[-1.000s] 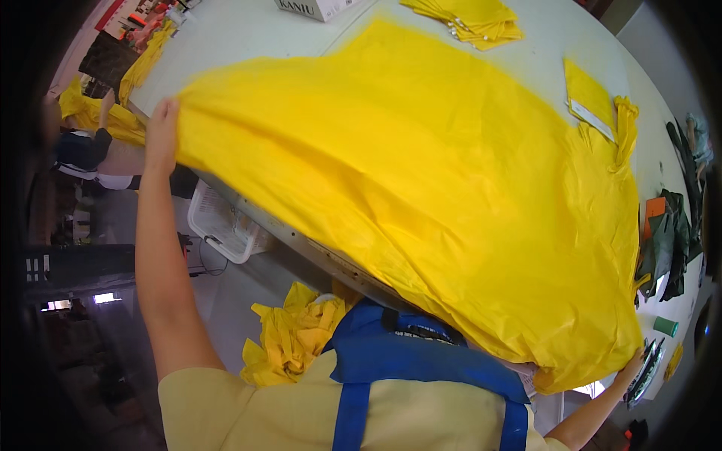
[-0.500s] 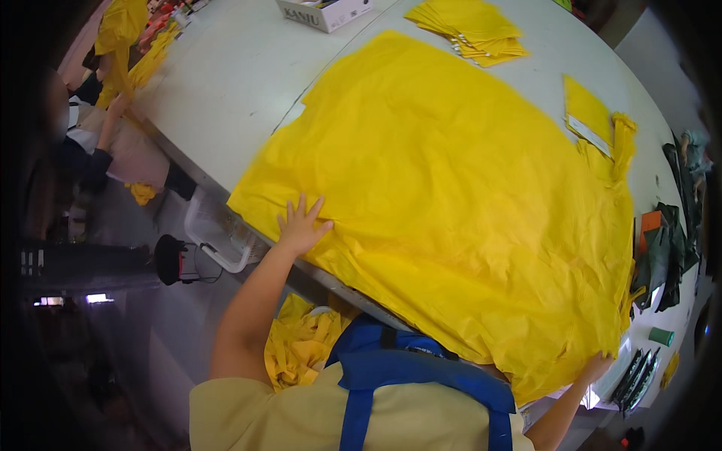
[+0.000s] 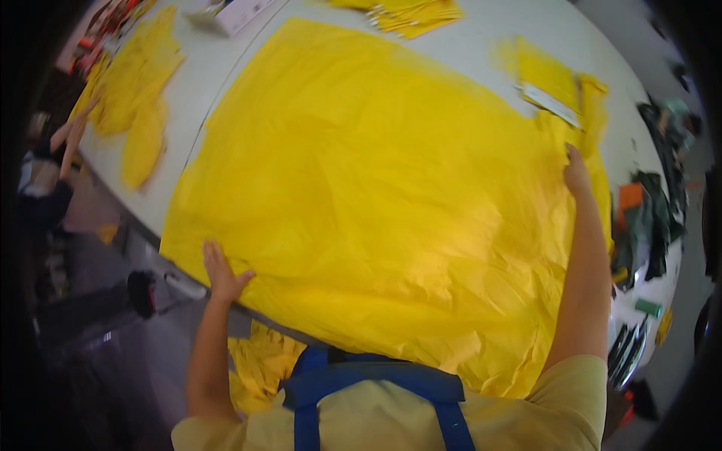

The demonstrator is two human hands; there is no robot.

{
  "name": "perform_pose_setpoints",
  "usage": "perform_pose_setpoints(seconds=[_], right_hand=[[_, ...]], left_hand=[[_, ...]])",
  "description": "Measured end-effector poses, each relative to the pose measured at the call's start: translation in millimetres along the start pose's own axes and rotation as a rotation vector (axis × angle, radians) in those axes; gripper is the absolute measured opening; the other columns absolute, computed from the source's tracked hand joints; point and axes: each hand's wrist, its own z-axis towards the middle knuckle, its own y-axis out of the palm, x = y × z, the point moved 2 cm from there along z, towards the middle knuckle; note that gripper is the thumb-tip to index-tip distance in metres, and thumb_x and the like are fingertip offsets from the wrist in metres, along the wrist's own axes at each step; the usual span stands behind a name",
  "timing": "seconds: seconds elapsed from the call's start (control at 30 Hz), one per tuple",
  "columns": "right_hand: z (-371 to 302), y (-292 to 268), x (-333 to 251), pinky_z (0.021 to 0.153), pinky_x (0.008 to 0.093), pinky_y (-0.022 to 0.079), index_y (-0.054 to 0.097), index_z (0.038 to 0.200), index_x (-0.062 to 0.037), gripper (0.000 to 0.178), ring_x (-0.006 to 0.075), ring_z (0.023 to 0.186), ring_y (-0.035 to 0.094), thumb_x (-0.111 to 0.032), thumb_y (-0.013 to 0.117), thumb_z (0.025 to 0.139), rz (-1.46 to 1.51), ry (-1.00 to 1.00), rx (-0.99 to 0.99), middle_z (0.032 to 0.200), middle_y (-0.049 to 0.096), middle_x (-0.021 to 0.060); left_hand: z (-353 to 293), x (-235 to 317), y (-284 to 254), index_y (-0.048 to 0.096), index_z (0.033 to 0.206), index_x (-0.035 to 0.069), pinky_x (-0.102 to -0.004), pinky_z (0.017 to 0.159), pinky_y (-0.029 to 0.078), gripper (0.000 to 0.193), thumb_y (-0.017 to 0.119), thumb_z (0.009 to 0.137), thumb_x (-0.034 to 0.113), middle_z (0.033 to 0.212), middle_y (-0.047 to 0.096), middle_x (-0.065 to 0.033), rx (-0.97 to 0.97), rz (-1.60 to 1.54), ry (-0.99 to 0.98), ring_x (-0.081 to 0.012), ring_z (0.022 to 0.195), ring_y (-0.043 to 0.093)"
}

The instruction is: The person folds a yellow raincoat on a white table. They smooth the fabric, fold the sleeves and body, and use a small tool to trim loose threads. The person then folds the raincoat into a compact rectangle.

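Note:
A large, crinkled piece of thin yellow material (image 3: pixel 361 173) lies spread over the table, reaching its near edge. On its near left corner my left hand (image 3: pixel 224 276) rests flat, with fingers apart and thumb pointing right. My right arm stretches over the right side of the material, and my right hand (image 3: pixel 577 174) is at its far right part. Blur and the hand's angle hide what those fingers do. Just beyond that hand lies a folded yellow piece (image 3: pixel 547 71) with a white strip (image 3: pixel 551 105) along its edge. A narrow yellow strip of cloth (image 3: pixel 594 113) sits beside it.
Folded yellow pieces (image 3: pixel 417 16) and a white box (image 3: pixel 233 13) sit at the table's far side. A co-worker's hands (image 3: pixel 75 124) are by yellow cloth (image 3: pixel 139 83) at left. Dark green material (image 3: pixel 648 225) and a green roll (image 3: pixel 647 307) lie at right. Yellow cloth (image 3: pixel 263 364) bunches below the edge.
My right hand has gone from the near right corner to the far right part of the material. My left hand stays flat on the near left corner. The whole view has shifted.

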Motion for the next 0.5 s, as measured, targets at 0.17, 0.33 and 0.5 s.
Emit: perform_pose_setpoints(seconds=[0.17, 0.33, 0.5], right_hand=[[42, 24, 12, 0.072, 0.0413, 0.047, 0.06, 0.097, 0.0018, 0.026, 0.0346, 0.086, 0.063, -0.019, 0.058, 0.081, -0.107, 0.108, -0.52, 0.088, 0.063, 0.0248], [109, -24, 135, 0.072, 0.0456, 0.047, 0.058, 0.104, -0.0073, 0.029, 0.0376, 0.086, 0.061, -0.029, 0.042, 0.093, -0.206, 0.215, 0.065, 0.093, 0.065, 0.018], [176, -24, 140, 0.074, 0.0459, 0.048, 0.051, 0.125, -0.0162, 0.034, 0.0386, 0.093, 0.06, -0.029, 0.039, 0.096, -0.306, 0.347, 0.148, 0.108, 0.063, 0.0185]], left_hand=[[-15, 11, -11, 0.004, 0.147, 0.002, -0.0515, 0.113, 0.007, 0.127, 0.085, 0.056, 0.04, 0.151, 0.001, -0.0278, -0.047, 0.031, -0.08, -0.042, 0.141, 0.002], [-6, 24, 0, 0.01, 0.148, 0.005, -0.0543, 0.112, 0.007, 0.124, 0.081, 0.057, 0.052, 0.152, 0.0, -0.0262, 0.006, -0.072, 0.037, -0.0437, 0.14, 0.002], [39, 84, -10, 0.025, 0.146, 0.017, -0.0548, 0.111, 0.012, 0.103, 0.077, 0.064, 0.05, 0.152, 0.007, -0.025, -0.048, -0.011, -0.002, -0.0457, 0.138, 0.008]])
